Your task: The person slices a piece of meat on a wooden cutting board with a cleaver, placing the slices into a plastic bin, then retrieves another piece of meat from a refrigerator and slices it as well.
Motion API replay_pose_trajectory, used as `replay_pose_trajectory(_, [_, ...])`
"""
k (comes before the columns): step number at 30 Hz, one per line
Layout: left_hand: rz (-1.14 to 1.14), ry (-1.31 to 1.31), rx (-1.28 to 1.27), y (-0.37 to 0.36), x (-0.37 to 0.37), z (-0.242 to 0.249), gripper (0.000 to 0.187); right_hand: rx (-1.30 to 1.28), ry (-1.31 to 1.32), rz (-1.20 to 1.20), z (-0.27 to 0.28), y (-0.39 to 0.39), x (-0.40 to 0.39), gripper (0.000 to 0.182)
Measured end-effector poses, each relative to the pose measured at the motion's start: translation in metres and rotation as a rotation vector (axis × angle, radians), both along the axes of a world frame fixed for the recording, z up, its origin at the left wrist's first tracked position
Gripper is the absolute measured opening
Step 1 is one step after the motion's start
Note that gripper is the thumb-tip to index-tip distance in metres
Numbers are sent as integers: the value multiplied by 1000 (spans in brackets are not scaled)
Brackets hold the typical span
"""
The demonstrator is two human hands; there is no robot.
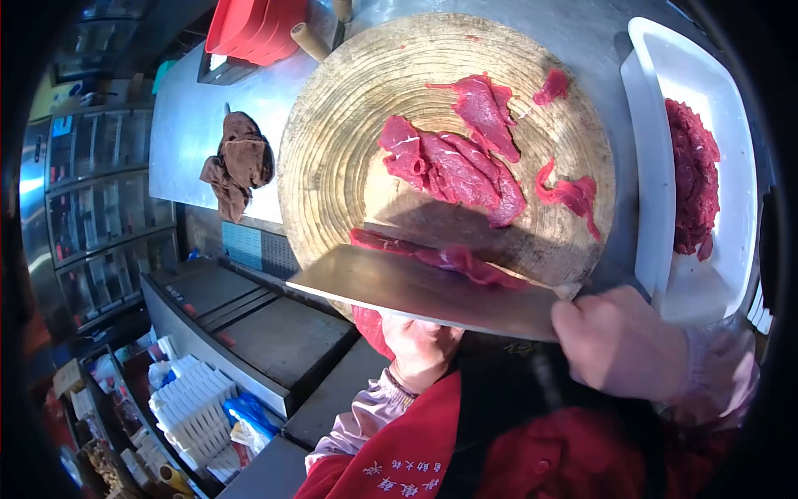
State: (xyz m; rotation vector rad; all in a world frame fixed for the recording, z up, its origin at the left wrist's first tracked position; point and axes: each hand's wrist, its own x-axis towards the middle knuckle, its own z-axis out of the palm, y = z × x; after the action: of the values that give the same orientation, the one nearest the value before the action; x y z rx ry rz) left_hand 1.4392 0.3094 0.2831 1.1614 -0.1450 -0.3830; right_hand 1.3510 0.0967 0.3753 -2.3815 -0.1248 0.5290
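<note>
My right hand (pixel 619 343) is closed round the handle end of a broad cleaver (pixel 424 291), whose blade lies across the near edge of a round wooden chopping block (pixel 332 158). A strip of red meat (pixel 440 256) shows just beyond the blade. Below the blade is my left hand (pixel 420 341), its fingers partly hidden; red meat (pixel 371 327) shows beside it, and its grip is unclear. Sliced meat (pixel 457 170) is spread mid-block, with another slice (pixel 486 112) above it and smaller scraps (pixel 569 195) to the right.
A white tub (pixel 652 175) at the right holds a pile of red meat (pixel 692 179). A brown cloth (pixel 238 162) lies on the metal counter (pixel 179 133) at the left. Red containers (pixel 253 29) stand at the upper left. White stacked trays (pixel 191 407) are lower left.
</note>
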Motion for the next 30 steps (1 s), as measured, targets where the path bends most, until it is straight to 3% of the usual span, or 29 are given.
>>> replay_pose_trajectory(2, [-137, -214, 440, 14, 3, -10, 30, -1, -128, 65, -8, 7, 21, 12])
replay_pose_trajectory(3, [-100, 14, 210, 8, 2, -1, 30, 11, -137, 39, -8, 10, 20, 13])
replay_pose_trajectory(8, [-98, 196, 28, 9, 2, -5, 24, -33, 63, 58, 22, -12, -9, 14])
replay_pose_trajectory(10, [-108, -601, 661, 9, 4, -6, 23, -102, 139, 86, 22, -11, -6, 13])
replay_pose_trajectory(11, [-149, -821, 789, 10, 9, -3, 26, -84, 87, 66, 16, -7, -3, 15])
replay_pose_trajectory(14, [-187, -722, 936, 13, 11, 0, 26, 159, -169, -17, -5, 17, 47, 18])
replay_pose_trajectory(15, [-153, -917, 910, 8, 16, 3, 29, 152, -169, -26, -10, 21, 49, 18])
replay_pose_trajectory(18, [-210, -693, 830, 15, 11, -7, 35, 244, -346, -42, -8, 19, 49, 18])
replay_pose_trajectory(20, [-226, -624, 786, 16, 10, -7, 38, 76, 161, -23, 12, 13, 35, 21])
replay_pose_trajectory(21, [-223, -649, 774, 15, 11, -5, 37, -43, 181, 12, 22, 13, 31, 8])
replay_pose_trajectory(22, [-216, -634, 769, 14, 13, -7, 37, -51, 193, 21, 17, 14, 35, 8])
replay_pose_trajectory(24, [-206, -910, 862, 15, 18, -4, 36, 107, -74, -67, 3, 19, 41, 21])
replay_pose_trajectory(25, [-231, -997, 903, 9, 27, 10, 32, 125, -29, -24, 0, 27, 62, 18])
replay_pose_trajectory(26, [-198, -992, 946, 14, 22, 0, 30, 333, -262, -71, -14, 39, 71, 11])
replay_pose_trajectory(27, [-114, -366, 597, 12, 16, 5, 29, 404, -464, -90, -21, 50, 77, 7])
replay_pose_trajectory(28, [-36, 245, 230, 9, 10, 9, 28, 309, -238, 33, -11, 50, 88, 10])
replay_pose_trajectory(30, [-14, 343, 145, 8, 14, 11, 28, 364, -295, -83, -18, 53, 81, 10])
